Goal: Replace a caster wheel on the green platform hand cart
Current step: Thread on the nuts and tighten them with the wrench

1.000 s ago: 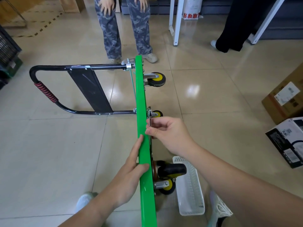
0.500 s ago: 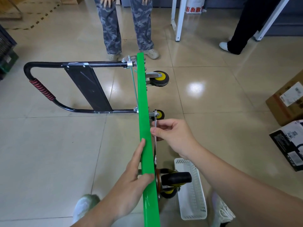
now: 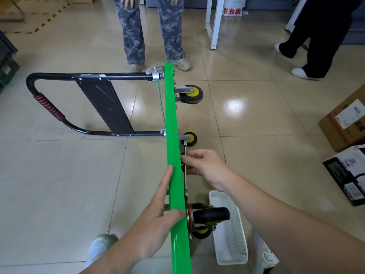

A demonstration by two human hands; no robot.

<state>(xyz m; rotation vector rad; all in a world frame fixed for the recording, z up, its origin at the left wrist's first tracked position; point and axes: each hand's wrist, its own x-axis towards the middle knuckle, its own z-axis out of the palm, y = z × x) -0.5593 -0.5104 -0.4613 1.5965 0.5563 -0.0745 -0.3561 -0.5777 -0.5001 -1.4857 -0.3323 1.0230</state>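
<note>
The green platform cart [image 3: 172, 123] stands on its side edge on the floor, its black handle [image 3: 59, 117] folded out to the left. My left hand [image 3: 158, 214] grips the green deck edge near me. My right hand [image 3: 203, 165] is closed on a flat silver wrench [image 3: 185, 180] that lies along the deck's underside, one end by the small yellow-hubbed caster [image 3: 190, 139]. A larger black caster [image 3: 209, 216] sits just below my hands, and another yellow-hubbed caster [image 3: 190, 93] at the far end.
A white perforated basket [image 3: 230, 230] lies on the floor right of the near caster. Two people stand beyond the cart: camouflage trousers [image 3: 150, 30] and black trousers [image 3: 316, 36]. Cardboard boxes [image 3: 345, 125] sit at the right, white table legs [image 3: 216, 20] behind.
My right hand slid back along the underside toward me, and the silver wrench now shows beneath it. My left hand kept its grip on the deck edge.
</note>
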